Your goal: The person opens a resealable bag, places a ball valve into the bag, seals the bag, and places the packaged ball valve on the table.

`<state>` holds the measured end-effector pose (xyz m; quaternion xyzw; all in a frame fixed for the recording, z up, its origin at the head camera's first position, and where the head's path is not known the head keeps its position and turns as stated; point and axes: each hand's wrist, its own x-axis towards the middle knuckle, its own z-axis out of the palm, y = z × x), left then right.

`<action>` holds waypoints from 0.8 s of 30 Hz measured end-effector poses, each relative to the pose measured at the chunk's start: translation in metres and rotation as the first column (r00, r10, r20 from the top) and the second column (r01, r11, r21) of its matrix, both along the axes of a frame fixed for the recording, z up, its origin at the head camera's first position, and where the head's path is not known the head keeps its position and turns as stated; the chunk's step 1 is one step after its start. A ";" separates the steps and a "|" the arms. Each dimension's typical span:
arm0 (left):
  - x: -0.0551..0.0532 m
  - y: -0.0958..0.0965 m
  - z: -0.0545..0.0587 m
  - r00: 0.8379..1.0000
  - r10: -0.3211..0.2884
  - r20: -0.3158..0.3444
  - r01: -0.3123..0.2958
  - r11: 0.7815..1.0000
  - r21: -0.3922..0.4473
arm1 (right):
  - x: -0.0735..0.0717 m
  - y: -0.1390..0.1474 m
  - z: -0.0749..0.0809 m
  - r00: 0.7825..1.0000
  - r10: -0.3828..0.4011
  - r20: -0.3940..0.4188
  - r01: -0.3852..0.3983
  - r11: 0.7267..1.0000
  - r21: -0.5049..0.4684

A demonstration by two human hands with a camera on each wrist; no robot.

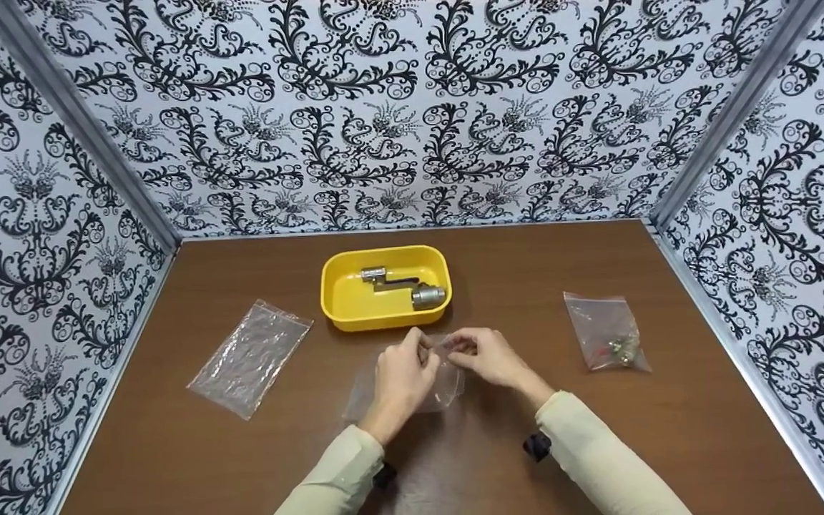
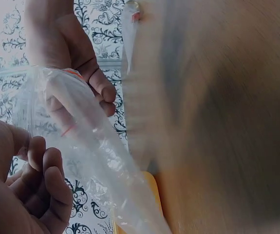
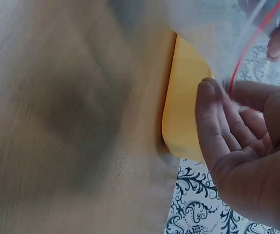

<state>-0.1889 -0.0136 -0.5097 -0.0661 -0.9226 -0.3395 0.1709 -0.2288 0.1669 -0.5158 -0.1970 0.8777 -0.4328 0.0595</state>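
Observation:
In front of the yellow tray, both hands hold a clear zip bag with a red line along its mouth. My left hand pinches the bag near its top edge. Facing it, my right hand pinches the edge by the red strip, fingertips together in the right wrist view. The bag's body hangs loose and wrinkled in the left wrist view, and nothing shows inside it. Part of the bag is hidden behind the left hand and forearm.
The yellow tray holds a small metal fitting, a dark lever and a larger metal fitting. A flat clear bag lies left. At right lies a zip bag with small brass-coloured parts. Patterned walls edge the brown table.

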 end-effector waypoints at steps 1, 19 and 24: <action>0.000 -0.001 -0.001 1.000 0.008 0.001 -0.008 1.000 0.002 | -0.001 -0.001 0.001 1.000 0.007 0.005 -0.007 1.000 -0.007; -0.001 -0.014 -0.001 0.999 0.052 0.008 -0.053 0.997 0.058 | -0.067 -0.047 -0.005 0.935 0.100 -0.340 -0.006 0.963 0.268; -0.002 -0.017 -0.001 0.998 0.043 0.039 -0.045 0.997 0.067 | -0.076 -0.055 -0.009 0.921 0.155 -0.356 0.010 0.907 0.421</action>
